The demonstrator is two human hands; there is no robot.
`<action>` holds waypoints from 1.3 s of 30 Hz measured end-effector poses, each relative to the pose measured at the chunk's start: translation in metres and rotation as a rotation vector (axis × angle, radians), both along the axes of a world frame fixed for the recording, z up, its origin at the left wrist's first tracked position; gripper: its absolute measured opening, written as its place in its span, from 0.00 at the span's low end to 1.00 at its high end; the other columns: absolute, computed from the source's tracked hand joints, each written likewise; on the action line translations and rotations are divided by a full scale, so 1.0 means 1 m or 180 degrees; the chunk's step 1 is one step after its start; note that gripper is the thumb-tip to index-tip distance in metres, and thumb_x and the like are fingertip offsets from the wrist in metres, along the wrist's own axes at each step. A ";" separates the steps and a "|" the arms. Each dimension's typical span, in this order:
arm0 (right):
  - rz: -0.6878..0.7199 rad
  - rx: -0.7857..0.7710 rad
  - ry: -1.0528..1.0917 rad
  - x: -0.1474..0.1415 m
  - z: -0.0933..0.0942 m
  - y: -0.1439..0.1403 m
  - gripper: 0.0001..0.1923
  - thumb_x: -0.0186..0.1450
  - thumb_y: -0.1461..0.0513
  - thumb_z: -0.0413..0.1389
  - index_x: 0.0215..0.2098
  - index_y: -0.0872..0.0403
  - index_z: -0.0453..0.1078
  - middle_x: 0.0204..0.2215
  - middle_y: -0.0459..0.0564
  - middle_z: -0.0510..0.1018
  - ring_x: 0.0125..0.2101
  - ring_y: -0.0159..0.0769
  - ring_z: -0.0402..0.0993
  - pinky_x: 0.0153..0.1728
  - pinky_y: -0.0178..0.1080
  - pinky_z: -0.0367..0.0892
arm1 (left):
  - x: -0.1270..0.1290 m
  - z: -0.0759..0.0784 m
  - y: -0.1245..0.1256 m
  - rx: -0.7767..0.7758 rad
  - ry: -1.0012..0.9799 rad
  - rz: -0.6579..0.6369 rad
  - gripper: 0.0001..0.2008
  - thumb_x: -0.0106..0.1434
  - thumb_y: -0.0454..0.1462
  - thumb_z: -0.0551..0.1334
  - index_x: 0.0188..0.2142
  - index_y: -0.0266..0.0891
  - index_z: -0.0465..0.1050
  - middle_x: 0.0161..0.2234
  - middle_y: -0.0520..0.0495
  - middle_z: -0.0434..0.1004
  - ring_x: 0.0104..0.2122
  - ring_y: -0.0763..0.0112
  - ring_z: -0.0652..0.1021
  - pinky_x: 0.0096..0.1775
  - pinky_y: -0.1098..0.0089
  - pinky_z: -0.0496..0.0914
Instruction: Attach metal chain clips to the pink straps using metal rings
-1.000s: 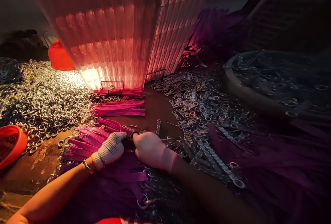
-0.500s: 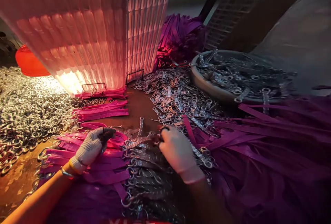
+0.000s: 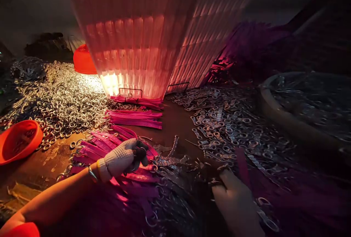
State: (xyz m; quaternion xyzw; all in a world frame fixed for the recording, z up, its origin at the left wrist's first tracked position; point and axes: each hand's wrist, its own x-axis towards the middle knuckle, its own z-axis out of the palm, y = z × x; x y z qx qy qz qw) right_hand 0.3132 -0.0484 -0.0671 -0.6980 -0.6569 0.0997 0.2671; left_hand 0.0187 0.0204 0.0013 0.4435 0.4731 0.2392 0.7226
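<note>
Left hand [image 3: 124, 160]: fingers curled over pink straps [image 3: 91, 153], grip unclear. Right hand [image 3: 233, 197]: grip unclear. Straps best kept parallel.

Ribbed translucent sheeting [image 3: 131, 34] stands toward twelve o'clock; a red lampshade [image 3: 84, 61] shows at ten, a red bowl [image 3: 32, 145] at nine, a round tub [image 3: 271, 102] at three.

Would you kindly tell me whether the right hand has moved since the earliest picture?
Yes: judged against the ribbed panel, the right hand has moved rightward and lower in view.
</note>
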 end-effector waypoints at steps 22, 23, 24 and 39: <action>0.1651 -0.0158 0.0161 -0.085 0.068 0.038 0.05 0.55 0.67 0.54 0.28 0.54 0.71 0.27 0.49 0.76 0.27 0.36 0.70 0.28 0.35 0.56 | 0.025 0.017 -0.010 0.0999 0.0613 -0.0316 0.02 0.58 0.34 0.59 0.30 0.37 0.68 0.22 0.51 0.70 0.18 0.78 0.68 0.20 0.77 0.59; 0.1593 -0.0125 -0.0073 -0.086 0.067 0.037 0.04 0.53 0.67 0.55 0.26 0.54 0.70 0.25 0.49 0.76 0.26 0.36 0.70 0.27 0.35 0.54 | 0.027 0.018 -0.010 0.0947 0.0486 -0.0409 0.00 0.56 0.32 0.59 0.30 0.36 0.68 0.23 0.51 0.71 0.19 0.78 0.68 0.20 0.77 0.60; 0.1521 -0.0061 -0.0277 -0.087 0.066 0.036 0.03 0.51 0.67 0.55 0.25 0.54 0.70 0.25 0.50 0.76 0.25 0.36 0.69 0.26 0.36 0.52 | 0.029 0.018 -0.010 0.0895 0.0344 -0.0411 0.02 0.55 0.31 0.58 0.29 0.36 0.68 0.23 0.51 0.71 0.19 0.78 0.68 0.21 0.78 0.61; 0.0224 -0.0349 0.0269 -0.074 0.029 0.051 0.10 0.57 0.72 0.50 0.28 0.54 0.69 0.28 0.50 0.77 0.29 0.35 0.70 0.29 0.35 0.54 | 0.079 -0.047 0.126 0.2522 0.3050 -0.1224 0.12 0.64 0.30 0.55 0.43 0.32 0.74 0.43 0.34 0.76 0.44 0.58 0.78 0.45 0.60 0.72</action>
